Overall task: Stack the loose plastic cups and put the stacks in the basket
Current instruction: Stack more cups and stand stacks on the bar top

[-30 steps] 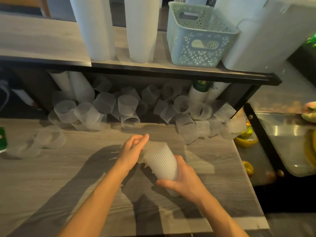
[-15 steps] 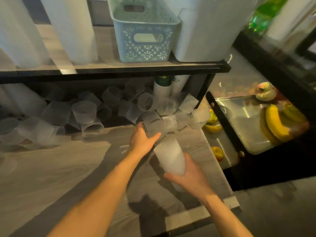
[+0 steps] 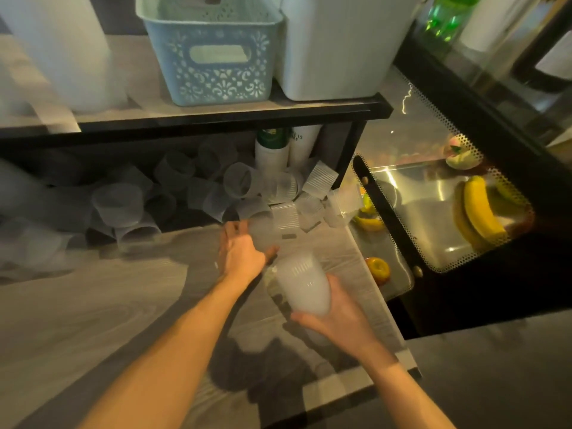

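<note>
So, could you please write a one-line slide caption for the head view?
Right hand holds a cup stack while the left hand grasps a loose cup below the blue basket.

Hands: right [image 3: 337,317] around cup stack [image 3: 305,286], left [image 3: 243,253] on loose cup [image 3: 263,233].

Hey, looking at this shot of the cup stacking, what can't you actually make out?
All from the head view:
- How many cups are in the stack the right hand holds: they blur together.
- Whether the left hand already grips the loose cup: motion blur.
- The inside of the basket: its top is cut off by the edge.
- The cups at far left: smeared.
</note>
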Motion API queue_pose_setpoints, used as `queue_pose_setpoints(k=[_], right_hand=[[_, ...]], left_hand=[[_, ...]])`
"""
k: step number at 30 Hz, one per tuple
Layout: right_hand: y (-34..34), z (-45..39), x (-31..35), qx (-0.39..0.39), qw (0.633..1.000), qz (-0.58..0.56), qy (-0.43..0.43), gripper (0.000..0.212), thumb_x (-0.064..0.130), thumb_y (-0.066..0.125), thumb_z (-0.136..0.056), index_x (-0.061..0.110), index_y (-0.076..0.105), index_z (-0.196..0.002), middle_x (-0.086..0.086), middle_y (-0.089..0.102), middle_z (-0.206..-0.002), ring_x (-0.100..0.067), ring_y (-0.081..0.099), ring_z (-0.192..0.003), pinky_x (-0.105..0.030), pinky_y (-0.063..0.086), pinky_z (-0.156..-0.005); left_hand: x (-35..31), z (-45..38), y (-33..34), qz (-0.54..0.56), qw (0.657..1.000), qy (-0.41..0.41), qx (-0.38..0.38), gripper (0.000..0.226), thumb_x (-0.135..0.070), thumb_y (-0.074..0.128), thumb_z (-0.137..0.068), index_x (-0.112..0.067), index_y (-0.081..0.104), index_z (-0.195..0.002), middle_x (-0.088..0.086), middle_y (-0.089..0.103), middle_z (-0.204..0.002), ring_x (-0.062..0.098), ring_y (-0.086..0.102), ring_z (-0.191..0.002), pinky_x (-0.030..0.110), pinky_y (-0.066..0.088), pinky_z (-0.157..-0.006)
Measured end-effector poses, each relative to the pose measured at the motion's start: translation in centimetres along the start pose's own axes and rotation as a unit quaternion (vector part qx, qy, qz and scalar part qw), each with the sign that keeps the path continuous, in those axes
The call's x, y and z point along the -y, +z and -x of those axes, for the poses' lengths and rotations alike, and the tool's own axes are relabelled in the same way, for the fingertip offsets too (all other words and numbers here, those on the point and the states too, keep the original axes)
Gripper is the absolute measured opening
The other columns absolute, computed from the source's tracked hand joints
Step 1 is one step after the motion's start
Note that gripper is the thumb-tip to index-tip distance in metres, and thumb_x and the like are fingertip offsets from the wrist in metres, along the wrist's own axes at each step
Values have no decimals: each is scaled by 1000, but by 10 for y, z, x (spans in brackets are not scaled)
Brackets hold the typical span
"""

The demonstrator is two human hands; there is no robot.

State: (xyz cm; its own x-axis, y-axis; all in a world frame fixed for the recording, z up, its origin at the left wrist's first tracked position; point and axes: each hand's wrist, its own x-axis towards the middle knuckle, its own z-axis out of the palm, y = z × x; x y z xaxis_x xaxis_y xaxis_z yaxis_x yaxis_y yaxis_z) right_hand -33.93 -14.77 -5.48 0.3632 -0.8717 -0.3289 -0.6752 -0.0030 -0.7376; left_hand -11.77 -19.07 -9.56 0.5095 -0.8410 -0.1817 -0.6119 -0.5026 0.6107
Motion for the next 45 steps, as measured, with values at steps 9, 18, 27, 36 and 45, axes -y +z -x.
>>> queue_pose_setpoints(k=[9, 18, 27, 36, 45], right_hand=[[-1, -7, -5, 36, 999, -7, -28, 88, 56, 84, -62, 38, 35, -133, 15, 50, -118, -6, 54, -103, -25, 52, -76], [-5, -4, -2, 57, 997, -45, -42, 88, 65, 79, -63, 37, 35, -133, 13, 51, -118, -9, 55, -105, -39, 55, -87], [7, 9, 8, 51, 998, 11, -32, 78, 48, 83, -70, 32, 35, -130, 10, 49, -116, -7, 52, -103, -28, 48, -79], [26, 15, 31, 47, 994, 92, -27, 88, 43, 85, -66, 33, 33, -137, 15, 47, -114, -11, 52, -109, -33, 51, -87], [25, 21, 38, 45, 993, 92, -53, 89, 55, 82, -63, 42, 31, -135, 15, 47, -127, -9, 51, -116, -39, 51, -94]], left_hand=[[16, 41, -22, 40, 999, -22, -21, 71, -63, 59, -86, -15, 42, -136, 14, 41, -146, 34, 38, -135, 48, 37, -106], [16, 61, -34, 207, 975, -49, -58, 68, -65, 35, -95, -27, 30, -151, 9, 40, -149, 29, 41, -135, 50, 34, -113], [38, 73, -60, 406, 903, -135, -45, 53, -47, 67, -87, -23, 52, -132, -2, 62, -117, 19, 60, -108, 46, 47, -102], [43, 86, -80, 473, 877, -44, 76, 33, -19, 71, -86, -28, 65, -118, 5, 65, -121, 21, 60, -114, 41, 45, -104], [26, 97, -86, 393, 906, 70, 144, 58, -35, 80, -71, -30, 59, -125, -4, 63, -118, 2, 61, -104, 18, 47, -89]])
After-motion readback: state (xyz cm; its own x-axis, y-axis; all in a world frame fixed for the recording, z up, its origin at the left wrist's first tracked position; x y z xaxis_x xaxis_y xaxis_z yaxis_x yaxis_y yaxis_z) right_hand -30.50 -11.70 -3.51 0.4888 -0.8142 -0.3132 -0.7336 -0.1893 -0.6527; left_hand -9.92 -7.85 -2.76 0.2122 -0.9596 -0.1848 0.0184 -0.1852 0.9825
